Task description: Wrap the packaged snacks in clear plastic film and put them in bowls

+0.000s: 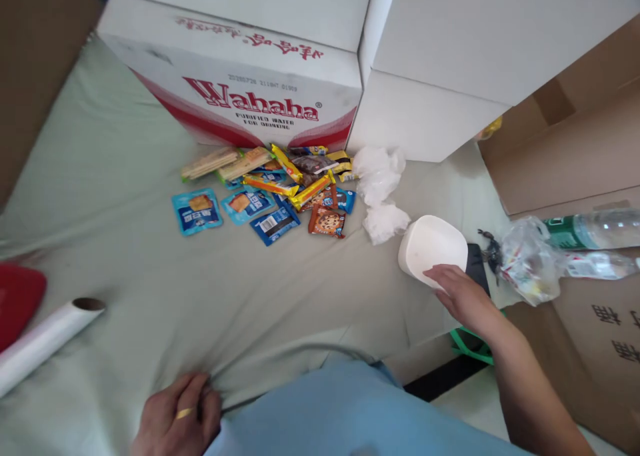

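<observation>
White bowl [431, 246]: plain, glossy, rounded-square, tipped on side, right of centre at cloth [125, 243] edge. Near rim gripped by right hand [463, 296]. Left hand [177, 419], bottom of frame, clenched on fold of pale green cloth. Carton [240, 76], upper centre, printed "Wahaha", "PURIFIED WATER FOR DRINKING". Snack packets [273, 189] heaped below; print unreadable. Black object [477, 263] behind bowl mostly hidden.

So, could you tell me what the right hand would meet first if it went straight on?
The white bowl; the right hand seems to touch it already. Past it lies crumpled white plastic, though depth is unclear.
</observation>
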### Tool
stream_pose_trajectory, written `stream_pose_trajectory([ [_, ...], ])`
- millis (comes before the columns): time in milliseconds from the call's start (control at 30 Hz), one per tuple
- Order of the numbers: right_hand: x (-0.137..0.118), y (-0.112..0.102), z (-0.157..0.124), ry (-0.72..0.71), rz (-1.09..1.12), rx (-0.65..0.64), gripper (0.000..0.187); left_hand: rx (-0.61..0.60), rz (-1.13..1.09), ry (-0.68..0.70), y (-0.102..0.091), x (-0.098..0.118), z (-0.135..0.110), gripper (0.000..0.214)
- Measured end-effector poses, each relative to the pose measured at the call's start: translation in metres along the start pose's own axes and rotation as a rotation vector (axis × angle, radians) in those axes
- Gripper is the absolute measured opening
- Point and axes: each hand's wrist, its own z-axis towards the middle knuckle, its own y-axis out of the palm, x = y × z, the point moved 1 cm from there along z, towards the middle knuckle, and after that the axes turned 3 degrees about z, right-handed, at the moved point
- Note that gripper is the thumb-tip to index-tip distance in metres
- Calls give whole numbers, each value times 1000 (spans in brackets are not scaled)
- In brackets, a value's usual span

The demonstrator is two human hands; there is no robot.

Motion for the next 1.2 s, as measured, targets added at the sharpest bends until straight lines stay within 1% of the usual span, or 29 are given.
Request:
stream_pose_trajectory([
  [67,14,8,6,29,-76,46,48,42,76,61,-1,5,1,12],
  [133,29,5,22,64,-159,111,49,64,113,99,-4,10,4,13],
  [200,40,-6,46,83,-237,163,49,88,119,128,-7,16,9,13],
  [300,50,-26,89,89,-318,194,49,128,128,173,-11,21,15,12],
  [400,52,-45,130,107,-340,150,48,159,134,181,-12,24,16,11],
  [467,45,-59,150,78,-302,116,49,170,126,178,-10,24,16,11],
  [500,39,-66,159,47,-270,142,51,173,119,171,-9,23,15,12],
  [567,19,-80,173,-15,-182,291,48,174,114,137,-7,21,13,12],
  [633,-6,-87,188,-50,-83,451,40,175,119,100,-5,20,12,12],
  [667,-19,-87,197,-65,-43,483,35,174,123,91,-5,19,11,12],
  [733,-44,-83,217,-101,-23,482,29,174,126,93,-5,19,11,12],
  [800,-63,-76,237,-120,-72,501,29,172,122,108,-6,20,11,11],
  [867,-75,-71,257,-115,-139,562,33,168,111,127,-7,21,12,11],
  [933,-80,-70,275,-121,-190,567,38,161,102,138,-9,22,14,11],
  [1000,-80,-69,288,-115,-230,461,41,169,98,145,-10,22,15,11],
  [1033,-79,-68,291,-104,-249,394,37,179,99,147,-10,22,15,10],
  [1100,-74,-65,288,-89,-270,314,26,200,99,161,-9,21,14,9],
  [1133,-70,-63,282,-94,-263,314,24,207,99,165,-7,20,13,10],
  [1200,-59,-58,263,-116,-195,376,23,216,94,165,-4,18,10,11],
])
